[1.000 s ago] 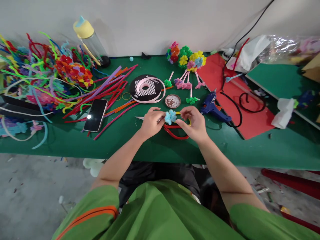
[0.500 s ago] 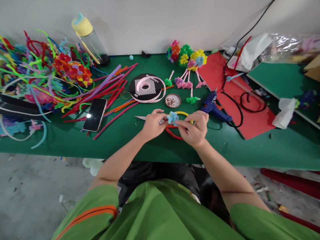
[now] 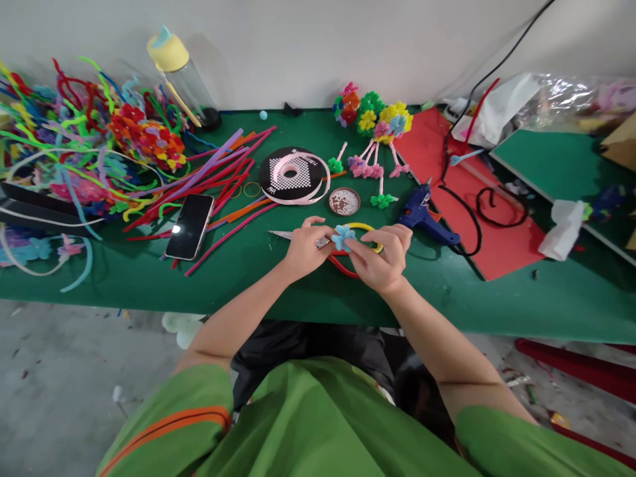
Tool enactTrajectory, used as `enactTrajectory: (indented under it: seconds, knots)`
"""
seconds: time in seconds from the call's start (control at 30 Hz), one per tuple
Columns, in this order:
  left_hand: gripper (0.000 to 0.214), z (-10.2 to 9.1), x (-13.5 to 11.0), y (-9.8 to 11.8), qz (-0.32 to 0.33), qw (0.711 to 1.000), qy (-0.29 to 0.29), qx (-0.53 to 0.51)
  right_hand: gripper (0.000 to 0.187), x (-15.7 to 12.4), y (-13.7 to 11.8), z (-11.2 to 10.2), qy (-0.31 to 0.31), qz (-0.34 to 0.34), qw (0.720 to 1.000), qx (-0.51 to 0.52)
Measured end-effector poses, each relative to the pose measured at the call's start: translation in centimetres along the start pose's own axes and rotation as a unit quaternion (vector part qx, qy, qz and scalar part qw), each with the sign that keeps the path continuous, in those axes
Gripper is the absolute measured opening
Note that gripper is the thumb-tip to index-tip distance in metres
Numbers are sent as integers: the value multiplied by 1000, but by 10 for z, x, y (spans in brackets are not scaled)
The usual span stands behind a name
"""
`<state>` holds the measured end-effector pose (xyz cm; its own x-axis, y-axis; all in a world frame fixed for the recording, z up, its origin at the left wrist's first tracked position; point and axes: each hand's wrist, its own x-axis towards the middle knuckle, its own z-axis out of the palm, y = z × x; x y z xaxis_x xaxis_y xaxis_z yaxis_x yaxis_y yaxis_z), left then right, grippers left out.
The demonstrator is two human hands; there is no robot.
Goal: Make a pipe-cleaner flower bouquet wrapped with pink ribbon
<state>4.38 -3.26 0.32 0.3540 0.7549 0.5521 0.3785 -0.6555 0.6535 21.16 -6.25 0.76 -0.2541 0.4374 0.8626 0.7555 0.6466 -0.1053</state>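
Observation:
A light blue pipe-cleaner flower (image 3: 342, 237) is held up between my two hands, over the near middle of the green table. My left hand (image 3: 309, 248) pinches it from the left side. From the right, the thumb and fingers of my right hand (image 3: 381, 255) grip its petals. Scissors (image 3: 281, 234) lie partly hidden under my left hand, their blades pointing left. Beneath and behind the hands are a yellow-handled loop (image 3: 358, 226) and red pipe cleaners (image 3: 342, 267). Just beyond sits a small round dish of white beads (image 3: 344, 201).
A blue glue gun (image 3: 422, 217) lies right of my hands on a red board (image 3: 511, 248). Left are a ribbon spool (image 3: 293, 175), a phone (image 3: 189, 227) and heaped pipe cleaners (image 3: 74, 152). A bottle (image 3: 186, 79) and finished flower bunches (image 3: 370, 112) stand at the back.
My right fingers have shifted slightly left and closer in on the blue flower, which has turned a little. My left hand stays almost where it was.

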Motion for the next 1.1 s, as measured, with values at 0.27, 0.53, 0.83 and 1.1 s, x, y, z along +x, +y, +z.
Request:
enactTrajectory:
  seconds: [0.27,0.53,0.83,1.1]
  knots:
    - [12,-7,3,-12,8,990,92,105,41,7,20,-10,-148,202,966,-63]
    - [14,-14,5,-24,9,983,113,144,50,13,54,-21,-274,449,819,-228]
    - [18,-19,9,-28,12,984,129,122,47,10,68,-35,-394,503,731,-237]
    - [22,-21,8,-32,-15,984,120,131,43,-11,86,-32,-329,511,765,-215]
